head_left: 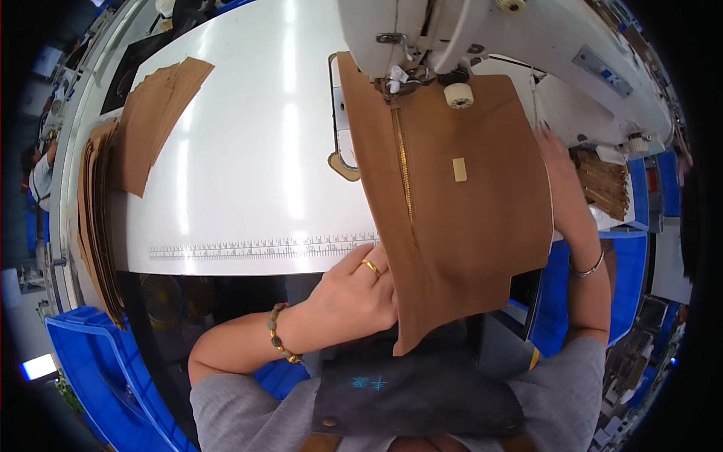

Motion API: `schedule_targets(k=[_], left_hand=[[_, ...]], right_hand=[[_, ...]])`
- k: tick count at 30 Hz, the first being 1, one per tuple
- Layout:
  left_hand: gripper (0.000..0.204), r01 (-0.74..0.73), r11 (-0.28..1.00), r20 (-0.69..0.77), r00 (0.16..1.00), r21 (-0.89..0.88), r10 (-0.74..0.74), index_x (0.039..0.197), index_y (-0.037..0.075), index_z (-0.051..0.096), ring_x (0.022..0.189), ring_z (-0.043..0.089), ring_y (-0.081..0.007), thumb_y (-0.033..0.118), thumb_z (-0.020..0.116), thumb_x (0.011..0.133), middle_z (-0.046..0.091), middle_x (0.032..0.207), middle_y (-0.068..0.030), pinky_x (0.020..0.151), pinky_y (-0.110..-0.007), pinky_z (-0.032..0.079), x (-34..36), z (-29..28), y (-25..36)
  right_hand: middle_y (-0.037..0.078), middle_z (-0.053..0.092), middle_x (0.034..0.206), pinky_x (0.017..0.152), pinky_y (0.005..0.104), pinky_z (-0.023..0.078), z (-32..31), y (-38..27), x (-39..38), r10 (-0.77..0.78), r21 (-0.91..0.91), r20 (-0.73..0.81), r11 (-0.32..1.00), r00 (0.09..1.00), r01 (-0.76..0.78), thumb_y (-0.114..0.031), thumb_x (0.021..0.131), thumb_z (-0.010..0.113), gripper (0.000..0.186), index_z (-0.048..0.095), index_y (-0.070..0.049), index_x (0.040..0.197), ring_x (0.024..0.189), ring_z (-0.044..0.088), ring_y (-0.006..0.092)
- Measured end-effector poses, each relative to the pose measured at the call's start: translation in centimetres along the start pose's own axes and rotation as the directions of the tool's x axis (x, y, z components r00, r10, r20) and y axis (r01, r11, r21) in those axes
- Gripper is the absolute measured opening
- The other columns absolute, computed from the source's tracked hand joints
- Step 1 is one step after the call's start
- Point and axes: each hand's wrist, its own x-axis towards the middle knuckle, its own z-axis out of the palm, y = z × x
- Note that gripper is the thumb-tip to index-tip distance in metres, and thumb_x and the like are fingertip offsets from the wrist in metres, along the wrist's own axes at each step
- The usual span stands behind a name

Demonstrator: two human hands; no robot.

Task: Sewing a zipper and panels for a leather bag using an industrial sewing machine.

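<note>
head view: left hand point(352, 295) is clamping fingers point(361, 259) on zippered brown panel point(478, 215); right hand point(558, 157) is flanking it, grip unclear.

Head view from the left fisheye of a side-by-side head-worn pair, facing down on the white sewing table point(241, 196) from close above. The wearer's dark apron point(444, 403) lies lowermost, the sewing machine point(557, 45) uppermost; straight edges bow toward the rim.
</note>
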Motion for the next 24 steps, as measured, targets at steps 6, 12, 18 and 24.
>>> schedule_targets(k=[6, 12, 18, 24], left_hand=[[0.036, 0.064, 0.998, 0.091, 0.994, -0.017, -0.063, 0.111, 0.002, 0.075, 0.112, 0.067, -0.0345, 0.013, 0.069, 0.077, 0.069, 0.123, -0.0159, 0.102, -0.045, 0.058, -1.2, -0.3, 1.1], [0.034, 0.17, 0.976, 0.025, 0.985, -0.137, -0.168, 0.112, 0.004, 0.076, 0.114, 0.069, -0.0313, 0.016, 0.073, 0.081, 0.071, 0.123, -0.0141, 0.103, -0.045, 0.058, -1.6, -0.2, 1.4], [0.023, 0.265, 0.948, 0.03, 0.964, -0.177, -0.264, 0.1, 0.004, 0.075, 0.104, 0.071, -0.0296, 0.001, 0.072, 0.077, 0.076, 0.103, -0.0099, 0.095, -0.041, 0.06, -3.1, -1.6, -1.5], [0.038, 0.466, 0.881, -0.022, 0.883, -0.081, -0.469, 0.119, 0.004, 0.071, 0.122, 0.065, -0.0372, 0.004, 0.078, 0.082, 0.072, 0.126, -0.0116, 0.103, -0.044, 0.052, 0.4, -2.8, -4.0]], right_hand=[[0.014, 0.075, 0.111, 0.087, 0.0411, 0.058, -2.7, -4.8, -0.1, 0.27, 0.306, -0.249, 0.933, 0.93, -0.189, -0.006, 0.093, 0.072, 0.021, 0.074, -0.003, 0.114, 0.101, 0.072, 0.0346], [0.016, 0.064, 0.134, 0.105, 0.0536, 0.05, 0.2, -13.5, -0.7, -0.042, 0.498, -0.016, 0.866, 0.999, 0.044, -0.035, 0.089, 0.077, 0.052, 0.067, -0.008, 0.132, 0.123, 0.063, 0.0345], [0.018, 0.063, 0.137, 0.106, 0.0566, 0.049, 0.6, -13.9, -1.4, -0.08, 0.421, -0.015, 0.903, 0.997, 0.079, -0.036, 0.088, 0.076, 0.057, 0.064, -0.007, 0.136, 0.127, 0.061, 0.036], [0.017, 0.064, 0.135, 0.104, 0.0533, 0.052, 0.4, -13.6, -0.8, -0.118, 0.44, -0.014, 0.891, 0.993, 0.113, -0.036, 0.088, 0.076, 0.055, 0.065, -0.004, 0.131, 0.125, 0.061, 0.0359]])
